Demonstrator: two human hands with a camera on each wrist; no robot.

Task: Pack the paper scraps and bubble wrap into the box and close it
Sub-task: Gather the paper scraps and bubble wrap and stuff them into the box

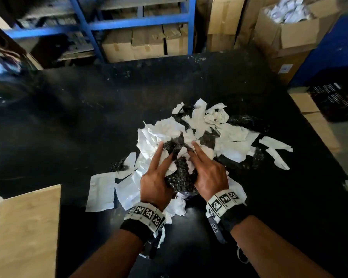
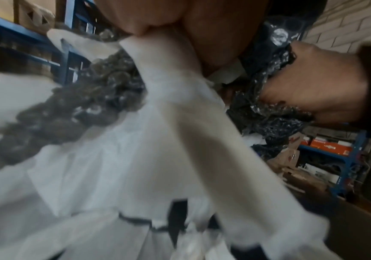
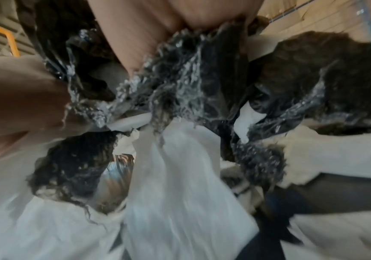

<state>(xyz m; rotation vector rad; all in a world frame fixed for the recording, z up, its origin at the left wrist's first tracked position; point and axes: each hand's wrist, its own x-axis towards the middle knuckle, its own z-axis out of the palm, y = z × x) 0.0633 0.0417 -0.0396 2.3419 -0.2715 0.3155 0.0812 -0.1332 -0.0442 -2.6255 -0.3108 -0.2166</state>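
Observation:
A heap of white paper scraps [image 1: 229,145] mixed with dark-looking bubble wrap [image 1: 179,173] lies on the black table [image 1: 68,127]. My left hand [image 1: 157,173] and right hand [image 1: 207,171] squeeze a bundle of bubble wrap and paper between them at the heap's near side, with two fingers of each stretched forward. In the left wrist view, paper [image 2: 135,158] and bubble wrap [image 2: 79,114] hang under my left hand [image 2: 202,35], and my right hand [image 2: 313,84] is opposite. The right wrist view shows bubble wrap [image 3: 180,79] and paper [image 3: 180,193] gripped against my right hand [image 3: 146,26]. A tan box flap [image 1: 28,227] shows at lower left.
Loose paper strips [image 1: 277,155] lie right of the heap and flat sheets [image 1: 102,191] to its left. Behind the table stand a blue shelf [image 1: 129,25] and stacked cartons [image 1: 149,43]. More cartons [image 1: 285,37] and a black crate [image 1: 335,101] are at the right.

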